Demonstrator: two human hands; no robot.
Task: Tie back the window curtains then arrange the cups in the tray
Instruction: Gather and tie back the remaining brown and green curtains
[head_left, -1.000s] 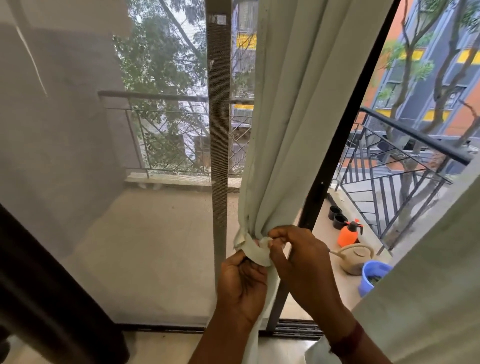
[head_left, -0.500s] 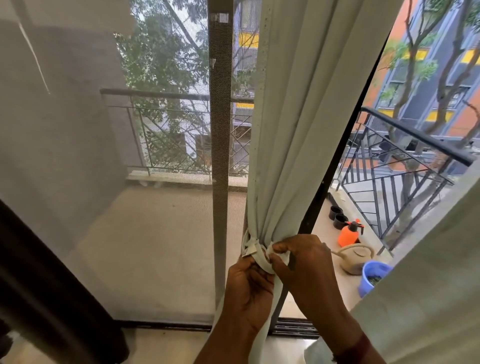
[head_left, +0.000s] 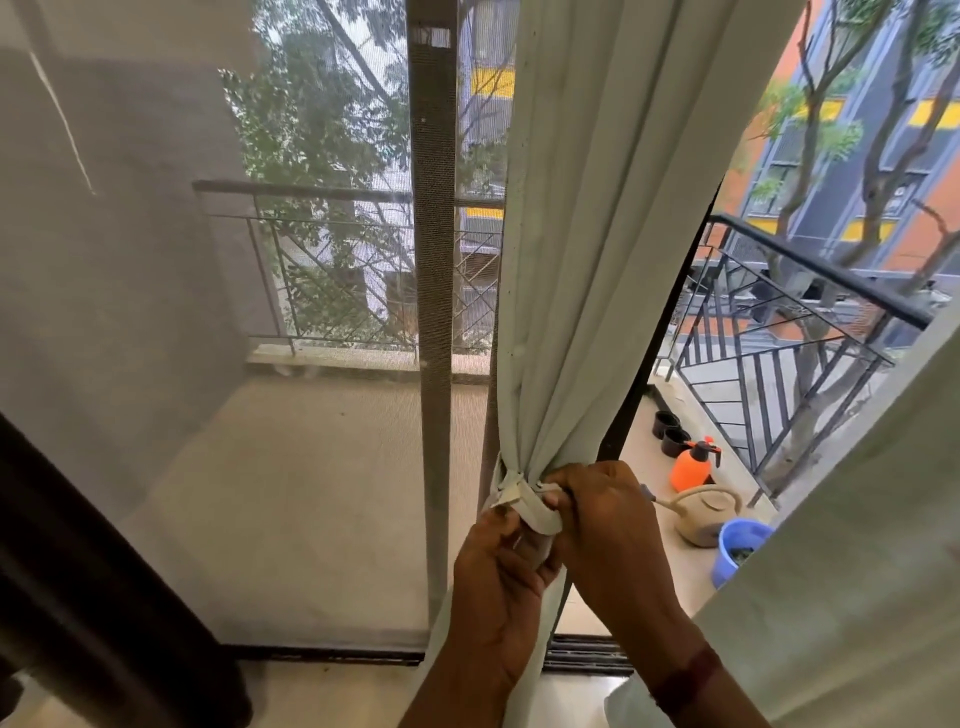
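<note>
A pale green curtain (head_left: 587, 249) hangs in the middle of the window and is gathered into a narrow bunch low down. A tie-back band (head_left: 524, 501) of the same cloth wraps that bunch. My left hand (head_left: 498, 582) grips the band's lower end from below. My right hand (head_left: 608, 525) pinches the band from the right, fingers closed on it. A second pale curtain (head_left: 857, 571) hangs at the right edge, loose. No cups or tray are in view.
A mesh screen door (head_left: 311, 467) with a dark upright frame (head_left: 431, 312) fills the left. On the balcony stand an orange spray bottle (head_left: 691, 467), a beige watering can (head_left: 701, 514), a blue bucket (head_left: 737, 545) and two black pots (head_left: 670, 434). A black railing (head_left: 810, 322) bounds it.
Both hands have worked the band tighter round the gathered curtain. The knot now sits slightly further right and lower in view, with the band's end sticking out to the left.
</note>
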